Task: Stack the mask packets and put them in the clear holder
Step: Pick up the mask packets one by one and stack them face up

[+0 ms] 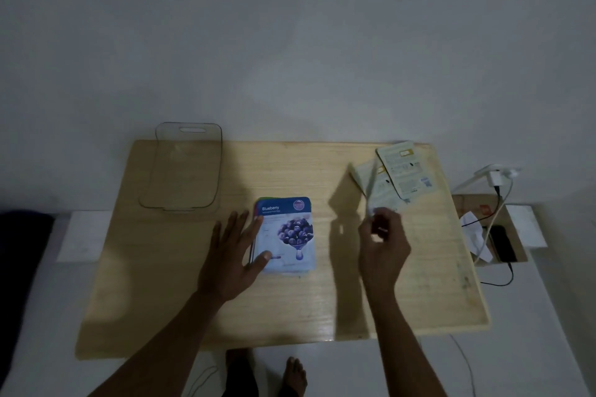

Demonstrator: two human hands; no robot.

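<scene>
A stack of mask packets [287,235] lies mid-table, a blue Blueberry packet on top. My left hand [235,251] rests flat against the stack's left edge, thumb on the top packet. My right hand [382,242] holds one pale packet [371,190] lifted on edge above the table. More pale packets [408,174] lie face down at the far right, overlapping. The clear holder [185,167] lies empty at the table's far left corner.
The wooden table [283,306] stands low against a white wall. To its right are a cardboard box [471,206] with a dark phone [501,243], cables and a white charger [495,177]. My bare feet [295,375] show below the near edge.
</scene>
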